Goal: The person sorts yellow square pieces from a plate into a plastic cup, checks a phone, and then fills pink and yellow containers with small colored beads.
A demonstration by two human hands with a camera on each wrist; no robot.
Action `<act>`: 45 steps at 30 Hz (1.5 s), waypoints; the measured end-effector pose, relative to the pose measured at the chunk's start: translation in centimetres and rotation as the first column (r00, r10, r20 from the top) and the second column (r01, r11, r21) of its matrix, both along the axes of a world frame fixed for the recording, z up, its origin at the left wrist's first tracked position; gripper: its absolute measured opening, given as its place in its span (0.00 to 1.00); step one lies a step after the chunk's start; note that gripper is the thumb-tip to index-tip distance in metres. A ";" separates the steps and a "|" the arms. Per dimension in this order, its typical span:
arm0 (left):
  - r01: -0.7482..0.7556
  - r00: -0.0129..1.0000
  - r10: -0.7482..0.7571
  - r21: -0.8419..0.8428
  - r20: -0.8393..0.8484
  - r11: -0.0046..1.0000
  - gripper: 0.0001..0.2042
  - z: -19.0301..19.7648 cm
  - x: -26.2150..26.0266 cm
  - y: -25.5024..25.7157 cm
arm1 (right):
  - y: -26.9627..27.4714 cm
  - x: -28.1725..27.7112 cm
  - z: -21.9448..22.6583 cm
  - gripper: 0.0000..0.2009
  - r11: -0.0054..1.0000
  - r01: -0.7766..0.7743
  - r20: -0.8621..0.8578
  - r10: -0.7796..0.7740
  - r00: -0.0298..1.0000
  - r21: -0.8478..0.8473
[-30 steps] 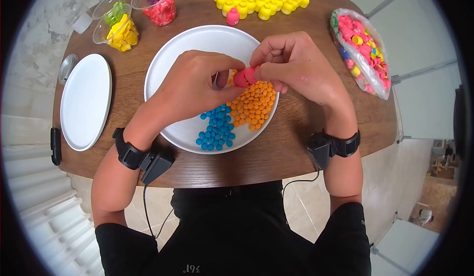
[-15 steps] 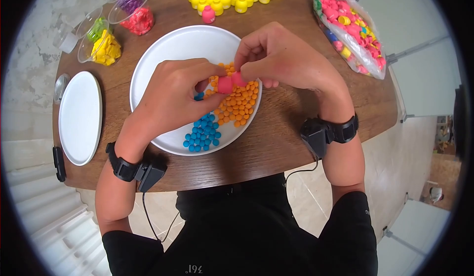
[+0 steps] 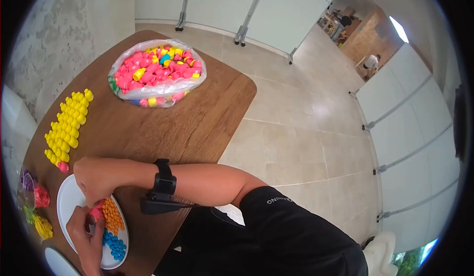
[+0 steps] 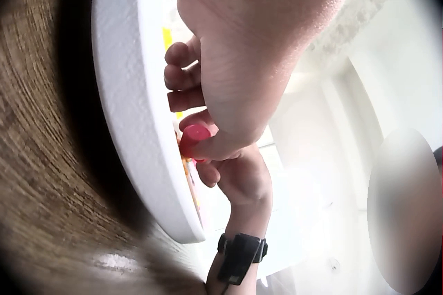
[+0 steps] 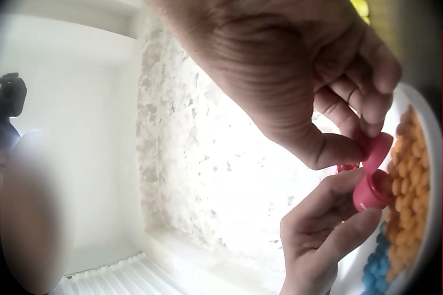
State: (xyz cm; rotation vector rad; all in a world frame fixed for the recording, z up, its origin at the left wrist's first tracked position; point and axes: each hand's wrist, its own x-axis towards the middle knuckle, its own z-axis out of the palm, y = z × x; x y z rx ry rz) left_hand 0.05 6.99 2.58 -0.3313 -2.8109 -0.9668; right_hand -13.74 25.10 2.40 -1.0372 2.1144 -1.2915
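Note:
Over the white plate [image 3: 67,197] both hands meet. My left hand [image 3: 88,234] grips a small pink bottle body [image 5: 367,195] between thumb and fingers, its open mouth facing the orange candies [image 5: 410,188]. Just above it, my right hand [image 5: 277,60] pinches a pink top [image 5: 377,151], tilted beside the mouth; whether the two pieces touch I cannot tell. Orange candies and a smaller pile of blue candies [image 3: 115,246] lie on the plate, below the hands in the right wrist view. In the left wrist view, pink plastic [image 4: 196,134] shows at my left thumb.
Beyond the plate stand rows of yellow bottles [image 3: 69,123] with one pink bottle [image 3: 63,167] at their near end. A bag of pink and yellow pieces [image 3: 158,73] sits farther right. Cups with red pieces [image 3: 41,197] and yellow pieces [image 3: 43,227] stand left, near a second white plate [image 3: 58,262].
The head view has swung far to the right, so the plate and hands now appear at lower left. Both hands still hold the pink pieces over the plate.

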 end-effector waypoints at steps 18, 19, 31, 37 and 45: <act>-0.010 0.998 0.009 0.004 0.068 1.000 0.11 1.2 0.2 0.6 | -0.7 0.3 0.0 0.09 0.985 0.134 -0.172 -0.152 0.973 -0.112; 0.012 1.000 -0.012 -0.031 -0.004 0.999 0.11 1.3 0.1 0.7 | -0.8 0.4 0.0 0.08 0.984 0.143 -0.171 -0.160 0.972 -0.105; -0.047 0.999 0.050 0.161 -0.013 0.986 0.11 -0.5 -0.6 -1.4 | -2.1 0.5 -1.1 0.06 0.931 0.207 -0.122 -0.253 0.960 -0.299; -0.101 0.995 0.104 0.327 0.008 0.940 0.08 -1.3 -0.6 -2.4 | -2.9 0.7 -1.4 0.06 0.871 0.219 -0.002 -0.245 0.970 -0.440; -0.146 0.986 0.168 0.485 -0.002 0.862 0.14 -1.6 -1.0 -3.5 | -2.3 1.3 -0.5 0.06 0.826 0.202 0.546 0.146 0.825 -0.526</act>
